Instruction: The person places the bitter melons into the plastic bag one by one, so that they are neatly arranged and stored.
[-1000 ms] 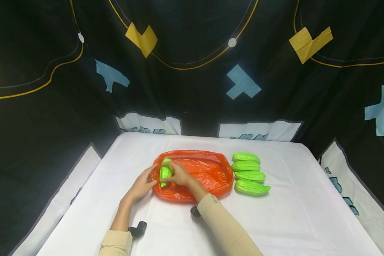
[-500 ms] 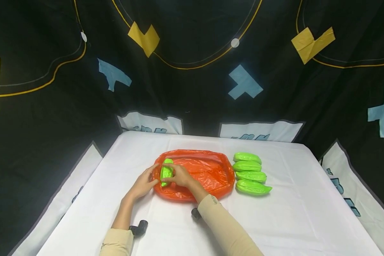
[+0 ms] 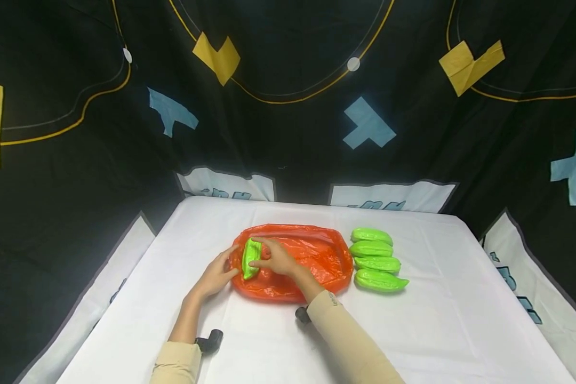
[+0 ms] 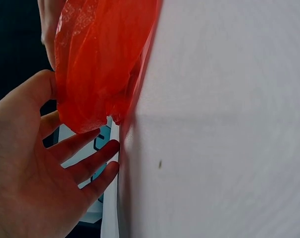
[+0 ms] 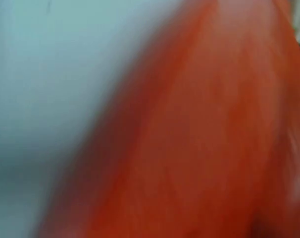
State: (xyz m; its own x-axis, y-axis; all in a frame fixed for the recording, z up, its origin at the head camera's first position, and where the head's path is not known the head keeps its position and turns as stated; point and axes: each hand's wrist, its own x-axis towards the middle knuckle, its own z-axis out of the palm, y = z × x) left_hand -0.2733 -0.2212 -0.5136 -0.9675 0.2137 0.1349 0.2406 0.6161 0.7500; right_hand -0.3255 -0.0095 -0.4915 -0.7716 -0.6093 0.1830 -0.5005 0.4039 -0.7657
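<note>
A glossy green bitter gourd (image 3: 251,257), probably light, firm and slippery, best held round its middle, sits within the left end of an open red plastic bag (image 3: 312,250). The left hand (image 3: 215,273), fingers spread, touches the bag; the right hand's (image 3: 279,259) parted thumb and fingers reach the gourd, their grip uncertain.

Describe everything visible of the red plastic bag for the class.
The red plastic bag looks thin, glossy and wrinkled. It sits on the white table, its mouth open upward in a wide oval with a puffy rim; creases and bright reflections show inside. The left hand touches its left end. The right hand reaches over the near rim to one green vegetable within that end. Whether anything stiff supports it from within cannot be seen.
</note>
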